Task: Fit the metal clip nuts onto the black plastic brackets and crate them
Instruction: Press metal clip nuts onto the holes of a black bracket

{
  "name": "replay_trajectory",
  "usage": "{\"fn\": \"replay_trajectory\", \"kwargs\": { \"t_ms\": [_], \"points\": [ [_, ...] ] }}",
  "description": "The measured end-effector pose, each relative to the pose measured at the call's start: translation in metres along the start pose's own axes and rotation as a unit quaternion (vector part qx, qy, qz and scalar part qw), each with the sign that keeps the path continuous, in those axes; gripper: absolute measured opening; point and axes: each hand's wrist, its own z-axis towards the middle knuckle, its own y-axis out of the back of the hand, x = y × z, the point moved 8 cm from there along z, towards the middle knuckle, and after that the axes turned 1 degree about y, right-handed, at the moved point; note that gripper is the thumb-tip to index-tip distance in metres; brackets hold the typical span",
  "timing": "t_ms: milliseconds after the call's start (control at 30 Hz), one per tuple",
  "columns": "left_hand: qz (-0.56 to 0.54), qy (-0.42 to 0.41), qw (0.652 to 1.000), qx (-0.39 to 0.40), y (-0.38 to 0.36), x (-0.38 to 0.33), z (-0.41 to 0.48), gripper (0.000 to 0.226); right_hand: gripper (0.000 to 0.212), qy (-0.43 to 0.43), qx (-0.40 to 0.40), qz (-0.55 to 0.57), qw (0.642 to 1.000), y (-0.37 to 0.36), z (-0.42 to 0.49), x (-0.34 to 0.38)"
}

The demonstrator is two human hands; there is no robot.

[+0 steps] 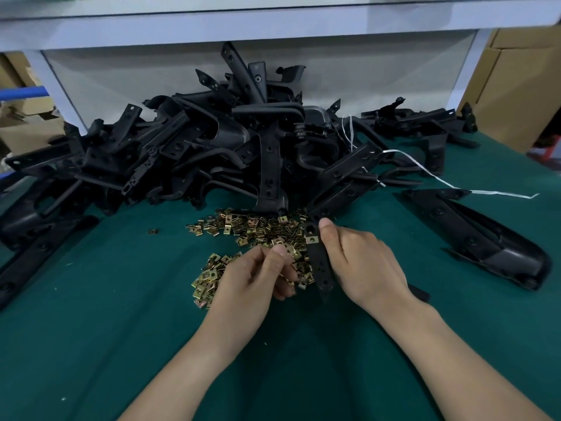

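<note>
My right hand [361, 262] grips a black plastic bracket [318, 262] by its flat arm, thumb near the top end. One brass-coloured clip nut [311, 239] sits on that arm just below a round hole. My left hand [258, 275] pinches a clip nut [287, 250] between thumb and fingers, just left of the bracket. Beneath both hands lies a loose heap of clip nuts [243, 232] on the green table. A big pile of black brackets [212, 141] fills the back of the table.
A single bracket [485, 238] lies apart on the right. A white strap [440, 180] trails across the green table [121, 314]. One stray clip nut [153, 230] sits left of the heap. Cardboard boxes [516, 86] stand at the right and left. A white shelf [273, 22] runs overhead.
</note>
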Motion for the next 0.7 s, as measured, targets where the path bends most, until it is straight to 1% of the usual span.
{"fn": "replay_trajectory", "kwargs": {
  "t_ms": [267,400,533,700],
  "points": [
    [-0.015,0.004,1.000,0.005,-0.0004,-0.0029,-0.0005,0.040,0.055,-0.004,0.001,0.004,1.000,0.0006,-0.0007,0.0000],
    [-0.008,-0.002,1.000,0.009,0.0001,-0.0032,-0.0010,0.023,0.053,-0.001,-0.001,0.003,1.000,0.0001,-0.0011,0.0005],
    [-0.010,0.003,1.000,0.027,-0.0014,-0.0023,-0.0026,0.009,0.045,0.015,-0.006,-0.004,1.000,0.0015,-0.0022,0.0039],
    [-0.011,0.013,0.998,0.053,-0.0077,-0.0019,-0.0055,0.019,0.045,0.013,-0.012,0.001,1.000,0.0023,-0.0022,0.0030]
  ]
}}
